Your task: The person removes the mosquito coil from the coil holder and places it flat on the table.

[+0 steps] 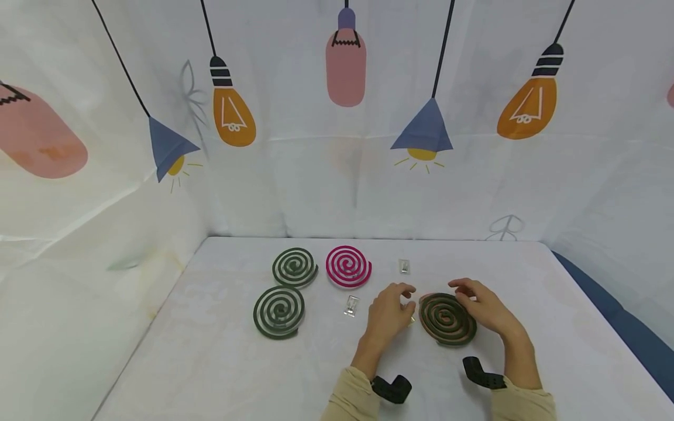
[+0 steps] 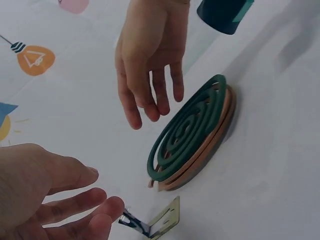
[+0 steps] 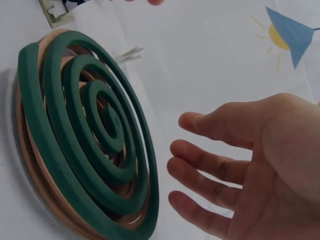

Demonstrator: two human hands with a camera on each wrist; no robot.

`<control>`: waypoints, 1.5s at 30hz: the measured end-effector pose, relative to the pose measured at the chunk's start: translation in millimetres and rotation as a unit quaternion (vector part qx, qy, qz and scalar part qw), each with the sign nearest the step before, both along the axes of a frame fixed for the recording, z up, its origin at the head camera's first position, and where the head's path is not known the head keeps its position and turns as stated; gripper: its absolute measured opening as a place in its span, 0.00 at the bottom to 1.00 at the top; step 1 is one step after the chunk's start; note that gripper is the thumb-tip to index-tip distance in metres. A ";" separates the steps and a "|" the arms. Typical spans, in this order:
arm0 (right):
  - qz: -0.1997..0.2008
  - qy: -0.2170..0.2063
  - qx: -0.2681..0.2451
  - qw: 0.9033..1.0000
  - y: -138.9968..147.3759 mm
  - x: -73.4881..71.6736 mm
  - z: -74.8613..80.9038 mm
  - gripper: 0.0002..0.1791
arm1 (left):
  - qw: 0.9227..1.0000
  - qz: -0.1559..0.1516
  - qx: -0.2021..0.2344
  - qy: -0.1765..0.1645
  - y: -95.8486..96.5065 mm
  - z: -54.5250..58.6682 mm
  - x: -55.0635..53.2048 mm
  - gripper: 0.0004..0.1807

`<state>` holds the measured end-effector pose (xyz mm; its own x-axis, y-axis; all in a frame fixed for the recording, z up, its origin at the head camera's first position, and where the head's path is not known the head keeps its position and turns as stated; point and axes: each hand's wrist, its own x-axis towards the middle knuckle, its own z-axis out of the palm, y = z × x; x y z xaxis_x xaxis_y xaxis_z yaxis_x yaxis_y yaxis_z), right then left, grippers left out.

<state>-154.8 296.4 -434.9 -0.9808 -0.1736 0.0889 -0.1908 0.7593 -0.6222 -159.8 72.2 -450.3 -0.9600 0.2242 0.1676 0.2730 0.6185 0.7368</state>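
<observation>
A stack of mosquito coils (image 1: 446, 317), a green one on top of brown ones, lies flat on the table between the two hands. Above its right edge is my right hand (image 1: 487, 307), fingers loosely bent and holding nothing; in the right wrist view this hand (image 3: 250, 165) is apart from the coils. My left hand (image 1: 388, 311) hovers to the left of the stack, its fingers (image 2: 75, 205) relaxed around nothing. Just past its fingertips stands a small bent metal coil stand (image 2: 167, 220), mostly hidden by that hand in the head view.
Two green coils (image 1: 279, 312) and a pink coil (image 1: 346, 266) lie toward the left and back of the table. Two more small metal stands are there, one left of the left hand (image 1: 351, 305), another farther back (image 1: 404, 266). A lamp-patterned cloth (image 1: 316, 175) hangs behind.
</observation>
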 end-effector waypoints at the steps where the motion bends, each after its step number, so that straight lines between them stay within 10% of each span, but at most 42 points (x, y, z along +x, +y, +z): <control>1: 0.000 0.001 -0.001 1.000 -1.0 -0.4 -0.4 0.16 | 1.000 0.001 0.004 -0.001 -2.1 0.4 -0.6 0.14; 29: 0.026 0.029 -0.026 0.999 -23.3 -5.7 1.1 0.15 | 0.991 0.000 0.126 0.051 -56.1 -3.2 -28.4 0.09; 45: 0.023 0.029 -0.049 0.998 -37.4 -9.9 0.8 0.19 | 0.973 0.107 0.197 0.062 -85.1 -18.4 -45.0 0.13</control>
<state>-164.7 258.9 -434.1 -0.9650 -0.2051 0.1635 -0.2608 0.6844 -0.6808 -204.8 -12.9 -468.7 -0.9445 -0.0841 0.3176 0.2708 0.3483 0.8974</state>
